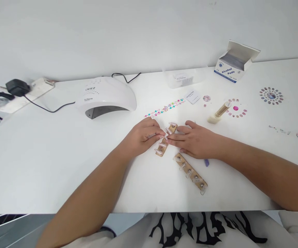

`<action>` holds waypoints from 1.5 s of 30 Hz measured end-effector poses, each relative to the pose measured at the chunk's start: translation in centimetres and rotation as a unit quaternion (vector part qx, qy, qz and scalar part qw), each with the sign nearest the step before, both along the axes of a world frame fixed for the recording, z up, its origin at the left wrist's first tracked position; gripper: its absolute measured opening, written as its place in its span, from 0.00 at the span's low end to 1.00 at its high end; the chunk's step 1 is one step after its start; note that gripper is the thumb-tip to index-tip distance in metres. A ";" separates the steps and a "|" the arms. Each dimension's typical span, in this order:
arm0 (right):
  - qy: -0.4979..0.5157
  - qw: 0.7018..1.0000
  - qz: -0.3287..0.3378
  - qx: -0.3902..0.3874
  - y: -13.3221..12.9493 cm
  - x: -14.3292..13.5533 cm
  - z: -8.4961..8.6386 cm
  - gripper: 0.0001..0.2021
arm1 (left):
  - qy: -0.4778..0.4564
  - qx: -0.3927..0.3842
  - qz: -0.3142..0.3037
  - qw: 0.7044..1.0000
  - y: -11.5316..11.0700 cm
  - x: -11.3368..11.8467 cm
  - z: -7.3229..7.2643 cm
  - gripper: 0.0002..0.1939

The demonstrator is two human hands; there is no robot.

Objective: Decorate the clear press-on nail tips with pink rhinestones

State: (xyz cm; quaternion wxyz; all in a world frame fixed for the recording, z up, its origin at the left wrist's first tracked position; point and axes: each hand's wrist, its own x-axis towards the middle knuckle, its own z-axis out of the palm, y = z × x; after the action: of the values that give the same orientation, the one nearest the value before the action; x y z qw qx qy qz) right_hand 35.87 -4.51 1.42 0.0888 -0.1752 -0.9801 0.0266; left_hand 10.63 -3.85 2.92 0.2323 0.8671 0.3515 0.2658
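My left hand (146,136) is closed, thumb and forefinger pinching a pale false nail tip (166,137) on a short wooden nail display stand (159,153). More pale nail tips stick out along that stand. From the right, my right hand (199,140) reaches over with fingers stretched and apart; its leading fingertips touch the stand beside the pinched nail, covering part of it. Below my right hand lies a second wooden stand (191,171) bearing several clear nail tips on round metal studs. A small purple piece (206,162) shows under my right wrist.
Behind my hands are a white nail lamp (107,96), a strip of coloured flower gems (164,109), an alcohol pad packet (192,96) and a clear container (183,80). Rightward stand a bundle of thin sticks (223,109), an alcohol pads box (227,70) and gem rings (271,95).
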 end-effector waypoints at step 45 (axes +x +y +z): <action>-0.019 0.998 0.056 0.002 -0.3 -0.6 0.8 0.20 | 0.065 -0.027 -0.005 0.998 -3.4 0.9 1.7 0.12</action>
State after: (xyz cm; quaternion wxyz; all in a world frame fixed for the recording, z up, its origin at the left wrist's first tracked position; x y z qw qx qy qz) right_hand 35.29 -4.78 2.22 0.0692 -0.1201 -0.9900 0.0262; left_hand 11.53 -7.29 4.60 0.2337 0.8778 0.3680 0.1985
